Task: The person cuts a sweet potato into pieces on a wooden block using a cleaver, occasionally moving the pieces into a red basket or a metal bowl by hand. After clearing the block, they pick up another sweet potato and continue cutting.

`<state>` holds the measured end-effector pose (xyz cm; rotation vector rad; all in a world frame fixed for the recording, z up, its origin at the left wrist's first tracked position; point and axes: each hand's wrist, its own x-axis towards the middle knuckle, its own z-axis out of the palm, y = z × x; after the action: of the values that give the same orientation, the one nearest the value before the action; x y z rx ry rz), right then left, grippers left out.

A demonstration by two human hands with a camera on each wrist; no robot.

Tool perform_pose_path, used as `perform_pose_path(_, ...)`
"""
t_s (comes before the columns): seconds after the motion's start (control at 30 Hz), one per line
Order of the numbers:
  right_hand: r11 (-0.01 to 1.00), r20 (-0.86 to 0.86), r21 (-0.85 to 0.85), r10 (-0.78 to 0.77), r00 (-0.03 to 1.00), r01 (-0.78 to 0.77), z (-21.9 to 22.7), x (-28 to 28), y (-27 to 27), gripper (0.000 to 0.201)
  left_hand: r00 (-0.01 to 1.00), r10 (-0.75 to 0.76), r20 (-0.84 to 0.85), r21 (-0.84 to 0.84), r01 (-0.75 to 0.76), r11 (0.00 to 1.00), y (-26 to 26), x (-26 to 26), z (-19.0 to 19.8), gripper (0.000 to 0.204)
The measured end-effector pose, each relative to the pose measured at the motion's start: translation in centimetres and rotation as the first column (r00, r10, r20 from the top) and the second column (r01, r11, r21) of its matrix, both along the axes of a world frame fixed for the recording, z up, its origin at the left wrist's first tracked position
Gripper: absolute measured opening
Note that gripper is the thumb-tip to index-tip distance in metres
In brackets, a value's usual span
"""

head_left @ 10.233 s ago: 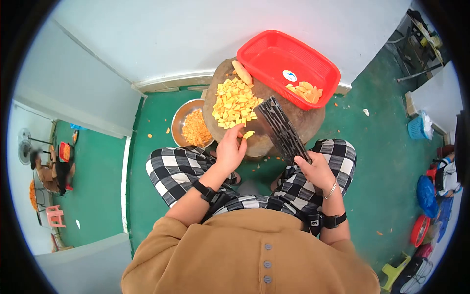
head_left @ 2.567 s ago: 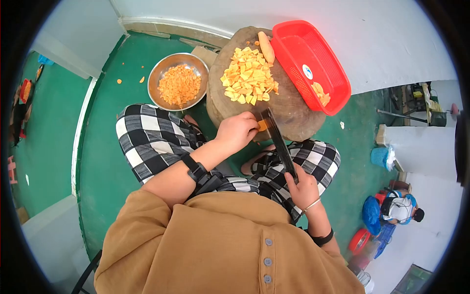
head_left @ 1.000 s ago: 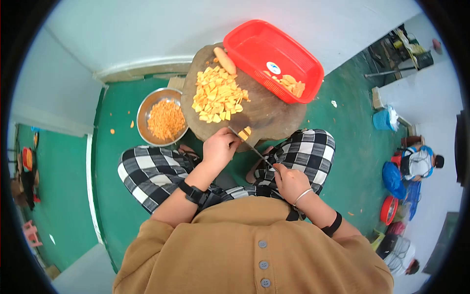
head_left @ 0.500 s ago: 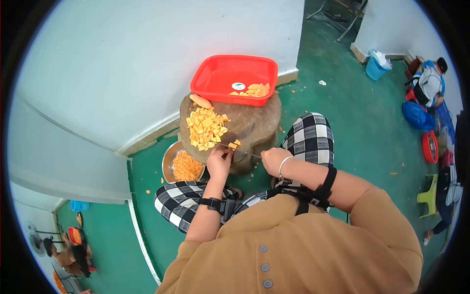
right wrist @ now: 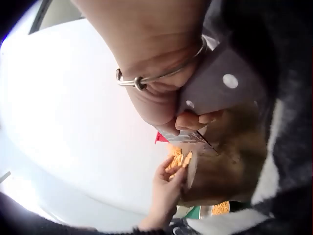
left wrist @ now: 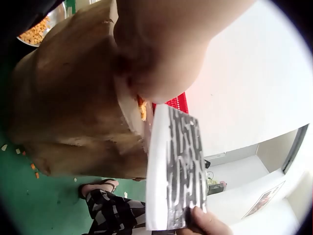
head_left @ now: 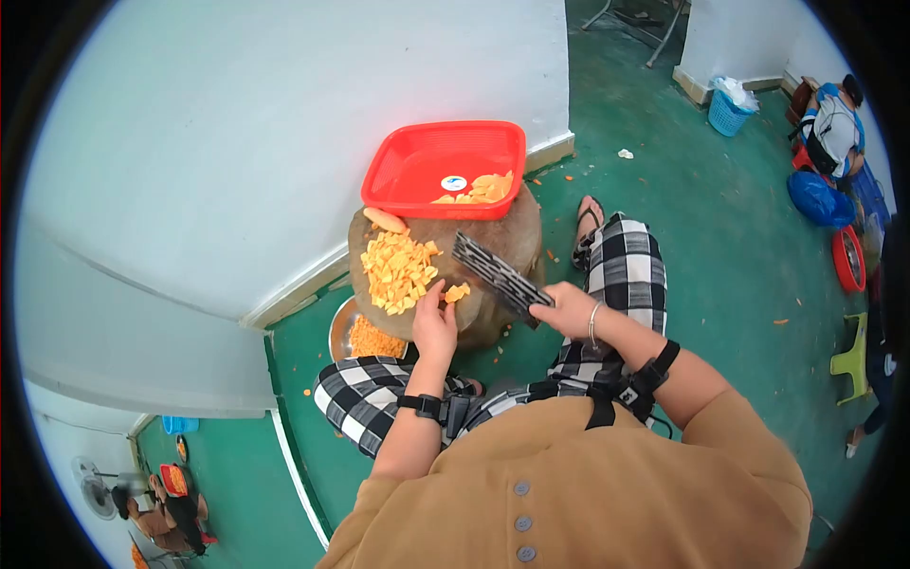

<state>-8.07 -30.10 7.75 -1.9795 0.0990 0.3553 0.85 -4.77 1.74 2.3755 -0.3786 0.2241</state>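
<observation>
Has turned the knife [head_left: 500, 274] in the right hand [head_left: 567, 311] from edge-on against the small orange pieces [head_left: 457, 293] half a second ago to patterned broad face up, now apart from them. Has straightened the left hand [head_left: 435, 328] from its earlier tight pinch beside the blade. Has only small pieces there now, instead of the flat slice pinched a few seconds ago. Has brought the right foot [head_left: 589, 218] into view beside the wooden block [head_left: 521, 233].

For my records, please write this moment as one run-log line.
right hand: holds cleaver | left hand: beside orange pieces | wooden block: chopped heap on top | red basket: slices inside
</observation>
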Motion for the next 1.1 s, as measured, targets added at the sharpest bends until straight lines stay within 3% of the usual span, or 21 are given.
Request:
perform_pose_path(0.03, 0.998, -0.015, 0.064, -0.013, 1.0, 0.014, -1.0, -0.1, -0.2, 0.029, 1.0, -0.003, -0.006, 0.001, 0.003, 1.0, -0.6, 0.5, 0.1, 0.044)
perform_pose_path(0.1, 0.961, -0.261, 0.253, -0.039, 0.965, 0.108, -2.6, -0.1, -0.4, 0.025, 0.999, -0.023, 0.05, 0.109, 0.017, 0.994, -1.4, 1.3, 0.2, 0.047)
perform_pose_path(0.13, 0.921, -0.302, 0.35, -0.061, 0.951, 0.17, -1.9, -0.7, -0.6, 0.023, 1.0, -0.029, -0.006, 0.126, 0.029, 0.992, -2.0, 0.3, 2.6, 0.043)
perform_pose_path(0.27, 0.896, -0.294, 0.393, -0.089, 0.952, 0.206, -3.2, 0.9, -0.3, 0.026, 0.997, -0.078, 0.006, 0.225, 0.075, 0.971, -2.8, 1.6, 1.8, 0.035)
perform_pose_path(0.33, 0.885, -0.315, 0.412, -0.084, 0.945, 0.216, -4.0, 1.9, -0.4, 0.026, 0.998, -0.051, -0.027, 0.189, 0.055, 0.98, -3.2, 2.2, 1.7, 0.027)
perform_pose_path(0.37, 0.87, -0.342, 0.441, -0.067, 0.937, 0.223, -2.6, 1.3, -0.9, 0.027, 0.999, -0.026, -0.03, 0.205, 0.031, 0.978, -3.6, 1.1, 3.7, 0.027)
perform_pose_path(0.43, 0.852, -0.361, 0.471, -0.049, 0.931, 0.228, -3.4, 1.6, -1.0, 0.026, 0.997, -0.076, 0.005, 0.135, 0.075, 0.988, -3.2, 1.3, 3.1, 0.025)
perform_pose_path(0.77, 0.785, -0.458, 0.513, -0.093, 0.884, 0.348, -3.3, 1.8, 0.1, 0.02, 0.998, 0.012, -0.055, 0.123, -0.005, 0.992, -2.2, 1.7, 2.5, 0.02)
perform_pose_path(0.9, 0.804, -0.518, 0.462, -0.098, 0.85, 0.374, -3.0, 3.7, 2.5, 0.02, 0.997, -0.076, -0.021, 0.101, 0.077, 0.992, 0.5, 4.0, -1.7, 0.026)
perform_pose_path(0.97, 0.797, -0.521, 0.469, -0.099, 0.848, 0.381, -2.4, 3.7, 3.1, 0.024, 0.992, -0.099, -0.081, 0.09, 0.106, 0.99, 0.6, 4.1, -1.3, 0.025)
perform_pose_path(1.1, 0.679, -0.556, 0.594, -0.041, 0.83, 0.431, -6.5, 2.8, 3.2, 0.021, 0.997, -0.073, -0.038, 0.134, 0.078, 0.988, 0.2, 3.6, -0.6, 0.025)
